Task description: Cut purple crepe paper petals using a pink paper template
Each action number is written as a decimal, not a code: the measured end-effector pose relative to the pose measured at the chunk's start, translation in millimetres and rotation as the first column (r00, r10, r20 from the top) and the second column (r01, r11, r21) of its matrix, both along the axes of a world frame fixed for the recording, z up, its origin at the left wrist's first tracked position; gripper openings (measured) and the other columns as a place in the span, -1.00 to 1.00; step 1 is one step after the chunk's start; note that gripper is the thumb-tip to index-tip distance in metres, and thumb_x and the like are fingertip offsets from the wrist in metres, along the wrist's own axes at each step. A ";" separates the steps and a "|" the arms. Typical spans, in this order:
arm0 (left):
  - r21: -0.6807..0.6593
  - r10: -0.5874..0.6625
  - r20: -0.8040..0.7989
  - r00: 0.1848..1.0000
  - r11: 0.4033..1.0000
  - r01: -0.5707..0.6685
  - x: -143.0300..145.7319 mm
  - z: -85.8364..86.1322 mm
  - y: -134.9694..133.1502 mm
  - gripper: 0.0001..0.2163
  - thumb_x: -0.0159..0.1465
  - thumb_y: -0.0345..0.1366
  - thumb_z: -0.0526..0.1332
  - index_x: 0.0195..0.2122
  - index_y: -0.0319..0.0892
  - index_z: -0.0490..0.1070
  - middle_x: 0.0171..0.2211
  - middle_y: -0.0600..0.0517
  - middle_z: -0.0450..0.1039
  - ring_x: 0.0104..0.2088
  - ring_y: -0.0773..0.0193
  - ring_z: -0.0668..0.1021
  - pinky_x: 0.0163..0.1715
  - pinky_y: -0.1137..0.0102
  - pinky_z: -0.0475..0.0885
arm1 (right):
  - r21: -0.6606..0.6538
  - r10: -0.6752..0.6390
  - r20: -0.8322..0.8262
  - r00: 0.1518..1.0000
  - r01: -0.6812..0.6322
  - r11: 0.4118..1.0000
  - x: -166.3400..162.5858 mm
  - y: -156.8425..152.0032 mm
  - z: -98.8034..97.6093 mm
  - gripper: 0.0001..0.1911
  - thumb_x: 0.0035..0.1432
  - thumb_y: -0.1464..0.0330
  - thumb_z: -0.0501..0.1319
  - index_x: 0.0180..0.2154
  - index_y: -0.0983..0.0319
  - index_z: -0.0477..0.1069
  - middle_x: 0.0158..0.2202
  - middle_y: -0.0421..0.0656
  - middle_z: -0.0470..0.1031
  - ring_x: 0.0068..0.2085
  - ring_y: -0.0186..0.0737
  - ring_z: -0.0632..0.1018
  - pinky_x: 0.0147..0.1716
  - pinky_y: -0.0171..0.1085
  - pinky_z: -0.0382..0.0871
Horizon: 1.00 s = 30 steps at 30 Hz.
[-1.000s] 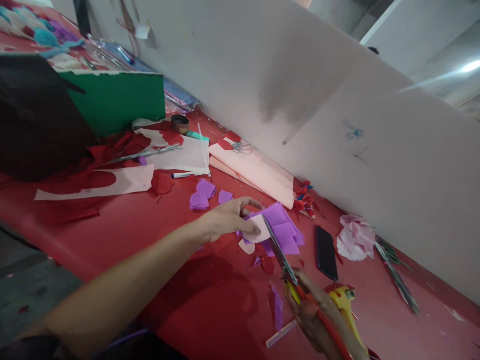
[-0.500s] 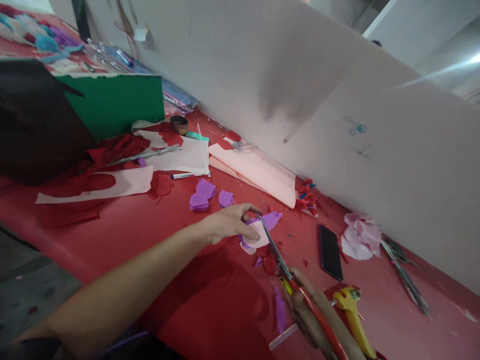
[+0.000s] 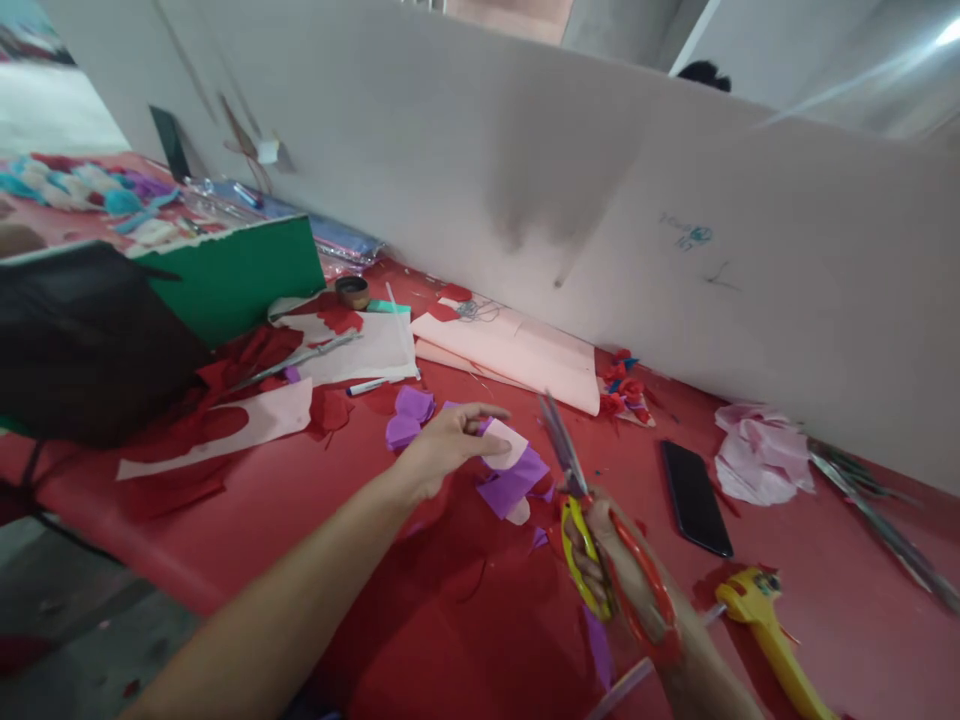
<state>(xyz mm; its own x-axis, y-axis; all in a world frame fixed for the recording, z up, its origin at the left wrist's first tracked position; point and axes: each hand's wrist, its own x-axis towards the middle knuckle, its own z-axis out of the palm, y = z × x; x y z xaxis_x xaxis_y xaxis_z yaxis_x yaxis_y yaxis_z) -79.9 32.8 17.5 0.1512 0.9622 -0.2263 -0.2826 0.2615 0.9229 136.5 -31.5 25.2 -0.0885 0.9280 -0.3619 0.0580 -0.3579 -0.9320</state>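
Note:
My left hand (image 3: pixel 448 443) reaches over the red table (image 3: pixel 300 500) and pinches a purple paper piece (image 3: pixel 514 480) with a pale pink cut-out (image 3: pixel 508 452) on top. My right hand (image 3: pixel 611 560) grips scissors (image 3: pixel 581 510) with yellow and red handles. Their blades point up and away, just right of the paper and clear of it. Loose purple petals (image 3: pixel 409 415) lie just behind my left hand.
A black phone (image 3: pixel 695 483) and a yellow glue gun (image 3: pixel 772 625) lie to the right. Pink tissue (image 3: pixel 757 455), pink paper sheets (image 3: pixel 510 350), red scraps, a marker pen (image 3: pixel 367 386), a green board (image 3: pixel 236 275) and a black bag (image 3: pixel 82 340) crowd the table below a white partition (image 3: pixel 600 200).
The scissors were cutting through the purple paper; now they are pulled out and lifted to the right. The paper is smaller and a trimmed piece is gone. The view has shifted.

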 end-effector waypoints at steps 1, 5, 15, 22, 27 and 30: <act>0.015 -0.027 0.085 0.996 1.000 0.026 2.1 3.6 -3.2 -0.62 -0.03 -0.41 0.39 -0.13 -0.21 0.51 -0.42 0.04 0.50 -0.41 0.36 0.51 -0.36 0.49 0.37 | -0.002 -0.037 -0.065 0.997 0.037 0.999 -3.1 2.0 -0.1 -0.48 -0.02 -0.15 0.22 -0.38 0.18 0.33 -0.66 -0.36 0.22 -0.71 -0.45 0.20 -0.77 -0.44 0.10; -0.032 0.013 0.317 0.948 0.999 -0.004 18.0 10.5 -17.4 -0.69 -0.02 -0.38 0.43 -0.20 -0.20 0.53 -0.34 0.01 0.56 -0.37 0.35 0.55 -0.31 0.49 0.41 | 0.178 -0.208 -0.190 0.959 0.242 0.954 -29.1 9.6 1.4 -0.38 -0.12 0.17 0.44 -0.02 0.08 0.28 -0.35 -0.28 0.47 -0.58 -0.42 0.37 -0.62 -0.39 0.30; -0.073 -0.041 0.191 0.981 0.996 0.056 33.7 8.8 -28.5 -0.63 -0.05 -0.44 0.38 -0.16 -0.20 0.49 -0.41 0.06 0.46 -0.43 0.38 0.48 -0.37 0.46 0.36 | 0.286 -0.210 -0.186 0.960 0.257 0.923 -30.5 9.5 -11.0 -0.48 -0.06 0.29 0.40 -0.05 0.08 0.31 -0.45 -0.35 0.32 -0.62 -0.48 0.28 -0.69 -0.45 0.22; -0.048 -0.419 -0.101 0.902 0.908 0.416 30.1 8.7 -27.3 -0.72 -0.06 -0.46 0.34 -0.27 -0.20 0.44 -0.47 0.13 0.33 -0.43 0.39 0.38 -0.39 0.45 0.26 | 0.219 -0.081 -0.098 0.992 0.101 0.970 -14.5 18.7 -5.3 -0.43 -0.21 0.35 0.43 -0.09 0.15 0.34 -0.49 -0.34 0.37 -0.54 -0.41 0.37 -0.57 -0.42 0.27; -0.046 -0.430 -0.197 0.881 0.902 0.430 32.1 2.9 -28.4 -0.86 0.00 -0.31 0.36 -0.51 -0.23 0.43 -0.55 0.10 0.34 -0.50 0.38 0.36 -0.42 0.43 0.23 | 0.177 -0.052 -0.029 0.998 0.056 0.983 -19.4 17.2 -1.2 -0.46 -0.21 0.30 0.44 -0.12 0.17 0.37 -0.46 -0.30 0.44 -0.47 -0.35 0.44 -0.47 -0.37 0.34; -0.012 -0.216 -0.098 0.972 0.976 0.216 28.9 3.7 -24.0 -0.81 0.01 -0.24 0.38 -0.51 -0.24 0.45 -0.53 0.07 0.40 -0.48 0.37 0.40 -0.40 0.43 0.27 | 0.244 -0.165 -0.033 0.986 0.168 0.955 -13.5 11.0 0.7 -0.45 -0.10 0.16 0.39 -0.05 0.13 0.36 -0.40 -0.25 0.45 -0.38 -0.29 0.49 -0.40 -0.33 0.40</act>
<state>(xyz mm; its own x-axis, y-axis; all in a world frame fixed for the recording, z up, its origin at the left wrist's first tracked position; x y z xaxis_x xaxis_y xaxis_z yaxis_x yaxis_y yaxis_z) -50.9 8.8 21.1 0.3325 0.9090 -0.2513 -0.1278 0.3074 0.9429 122.9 -20.5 25.9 0.0717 0.9900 -0.1219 0.0057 -0.1226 -0.9924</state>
